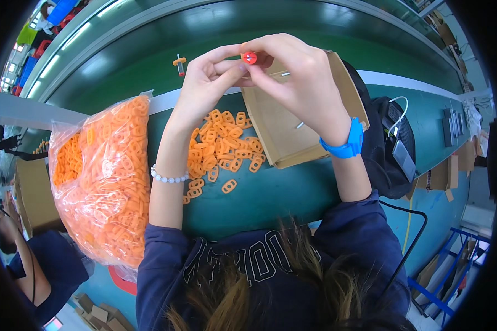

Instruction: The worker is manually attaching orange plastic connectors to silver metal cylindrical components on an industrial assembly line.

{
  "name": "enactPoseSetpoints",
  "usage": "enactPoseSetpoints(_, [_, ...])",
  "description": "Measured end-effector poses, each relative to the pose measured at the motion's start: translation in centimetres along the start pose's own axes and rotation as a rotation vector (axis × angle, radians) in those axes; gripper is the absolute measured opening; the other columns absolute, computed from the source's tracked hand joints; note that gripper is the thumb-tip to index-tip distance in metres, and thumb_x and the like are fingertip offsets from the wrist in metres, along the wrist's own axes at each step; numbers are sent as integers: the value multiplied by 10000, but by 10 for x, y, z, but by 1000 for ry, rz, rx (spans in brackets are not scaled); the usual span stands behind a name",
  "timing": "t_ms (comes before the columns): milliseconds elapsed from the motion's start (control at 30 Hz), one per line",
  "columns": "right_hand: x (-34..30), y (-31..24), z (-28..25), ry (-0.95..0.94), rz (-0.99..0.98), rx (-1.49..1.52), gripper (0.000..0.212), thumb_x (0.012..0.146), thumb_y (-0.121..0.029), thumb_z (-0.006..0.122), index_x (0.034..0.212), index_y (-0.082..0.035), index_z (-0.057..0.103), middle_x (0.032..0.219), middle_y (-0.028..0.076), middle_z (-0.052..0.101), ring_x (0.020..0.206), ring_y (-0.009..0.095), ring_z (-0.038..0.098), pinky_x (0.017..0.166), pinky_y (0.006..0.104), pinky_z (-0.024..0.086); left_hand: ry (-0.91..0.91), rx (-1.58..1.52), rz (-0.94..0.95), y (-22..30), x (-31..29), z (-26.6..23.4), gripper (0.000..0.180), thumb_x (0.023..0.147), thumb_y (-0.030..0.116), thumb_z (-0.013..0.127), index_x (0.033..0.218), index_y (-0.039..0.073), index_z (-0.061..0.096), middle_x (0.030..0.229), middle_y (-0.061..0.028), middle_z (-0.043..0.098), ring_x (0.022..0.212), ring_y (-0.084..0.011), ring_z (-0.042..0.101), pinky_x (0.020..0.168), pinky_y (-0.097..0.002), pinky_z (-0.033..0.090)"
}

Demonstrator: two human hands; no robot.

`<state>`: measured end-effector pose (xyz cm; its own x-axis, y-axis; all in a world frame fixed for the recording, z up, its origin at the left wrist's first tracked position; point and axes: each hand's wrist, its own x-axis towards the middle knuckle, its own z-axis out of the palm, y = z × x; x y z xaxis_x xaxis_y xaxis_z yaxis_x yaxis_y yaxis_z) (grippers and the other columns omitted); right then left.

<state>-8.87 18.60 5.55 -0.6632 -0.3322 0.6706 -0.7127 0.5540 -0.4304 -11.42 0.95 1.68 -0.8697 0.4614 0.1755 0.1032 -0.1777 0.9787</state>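
Note:
My left hand and my right hand meet above the far table edge, fingertips pinched round a small part with a red round end. A bit of orange shows by the fingertips; the rest of the part is hidden. Left of my hands, a metal pin with an orange piece across it and a red end rests on the green belt. Loose orange oval pieces with holes lie heaped between my forearms. Under my right hand is an open cardboard box with a few metal pins.
A large clear bag of orange pieces stands at left. A black backpack sits at right, with a phone-like device and white cable. Dark blocks lie farther right. Another person is at the lower left.

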Motion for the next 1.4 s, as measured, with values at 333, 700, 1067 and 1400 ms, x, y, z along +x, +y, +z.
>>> enactPoseSetpoints(333, [2,4,-2,-39,-83,1,201,764,-34,682,964,-25,661,830,101,653,741,225,659,678,298,535,-16,102,1,6,-1,-7,333,927,42,556,1239,-69,518,1037,-152,682,967,-200,665,896,-321,534])
enactPoseSetpoints(700, [0,12,-26,-191,237,223,444,757,-66,703,1185,-56,584,766,113,665,684,218,657,661,296,530,17,3,-81,-4,4,-11,357,940,93,545,1250,-76,493,1077,-178,669,978,-205,666,787,-270,563])
enactPoseSetpoints(1067, [-44,102,-20,-521,536,-379,358,647,-72,667,999,-7,674,875,192,675,836,324,651,787,370,516,207,992,-106,-46,40,-74,231,891,97,557,1098,47,648,854,-112,715,820,-167,686,742,-288,516])
enactPoseSetpoints(1400, [-46,123,-14,-746,696,-335,280,597,-3,704,875,2,665,904,177,678,859,315,655,764,363,524,159,1301,-96,-68,52,-94,235,888,106,551,1088,125,672,1033,-74,645,961,-237,615,824,-338,488])
